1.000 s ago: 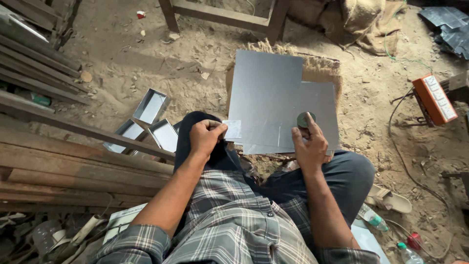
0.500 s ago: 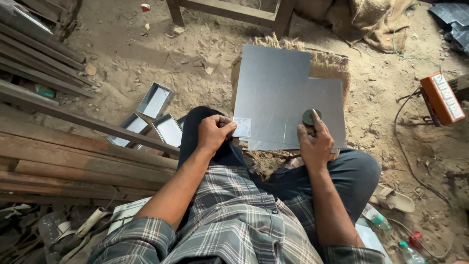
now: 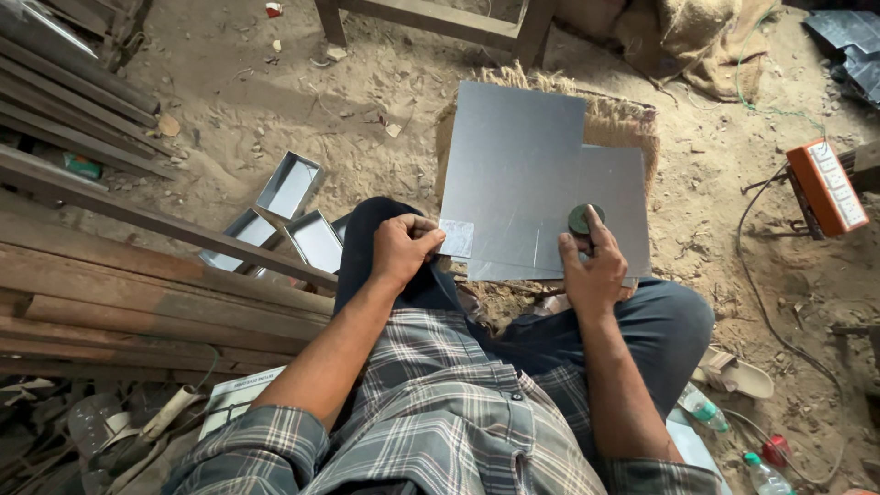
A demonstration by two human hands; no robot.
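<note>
**Inspector:** Head view, the only one. Report the hands.

**Assistant:** The left hand (image 3: 401,247) is curled closed, pinching the near left corner of the grey metal sheet (image 3: 522,174) where a small pale rectangular patch (image 3: 456,237) sits. The right hand (image 3: 594,270) is closed around a small round dark-green tool (image 3: 583,218), pressed onto the sheet near its front edge; I cannot tell what kind of tool it is.

**Inspector:** Where does the sheet lie?

**Assistant:** Flat on a burlap mat (image 3: 632,124) on the sandy floor (image 3: 275,101), its near edge touching the person's knees. It is L-shaped, with the far right corner missing.

**Inspector:** Surroundings?

**Assistant:** Three shallow rectangular metal trays (image 3: 289,186) lie on the floor to the left, beside stacked wooden planks (image 3: 110,302). An orange box with a cable (image 3: 825,188) stands well apart to the right.

**Inspector:** Step in hand?

**Assistant:** By my judgement, marking or scoring the sheet: one hand steadies, the other works the tool on the surface.

**Inspector:** What does the next move call for?

**Assistant:** Likely a firm hold at the corner so the sheet cannot slide on the mat, and even pressure on the tool along a straight line.
</note>
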